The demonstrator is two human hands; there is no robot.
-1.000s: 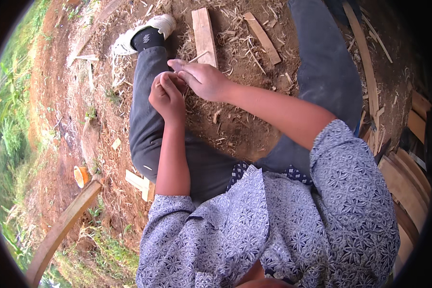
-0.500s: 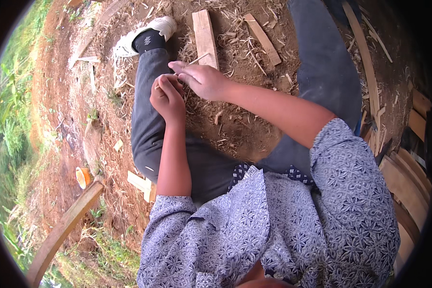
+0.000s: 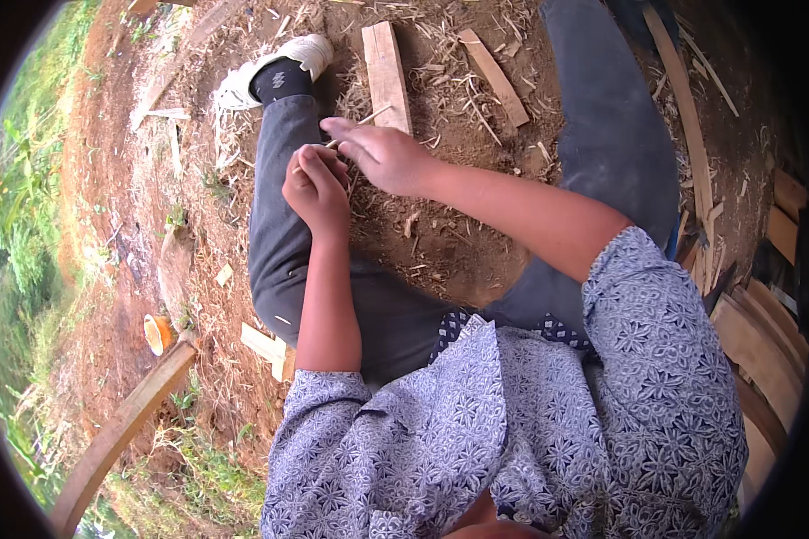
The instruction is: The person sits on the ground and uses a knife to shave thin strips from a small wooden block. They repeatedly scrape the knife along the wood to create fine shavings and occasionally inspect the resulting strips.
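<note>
My left hand (image 3: 317, 186) is closed around one end of a thin pale stick (image 3: 361, 120), held over my left leg in grey trousers (image 3: 274, 242). My right hand (image 3: 385, 154) pinches the same stick a little farther along, its fingers bent over it. The stick's far tip pokes out toward a short wooden plank (image 3: 386, 72) lying on the dirt. Both hands touch each other above the bare earth between my legs.
Straw and wood shavings (image 3: 463, 99) litter the brown dirt. A second short plank (image 3: 494, 76) lies beyond. Long wooden slats (image 3: 688, 135) and stacked boards (image 3: 764, 341) sit at the right. A small orange cup (image 3: 157, 332) and a curved wooden bar (image 3: 117, 431) are at the left, with grass beyond.
Both hands stay on the stick with only slight finger shifts. The view has barely moved.
</note>
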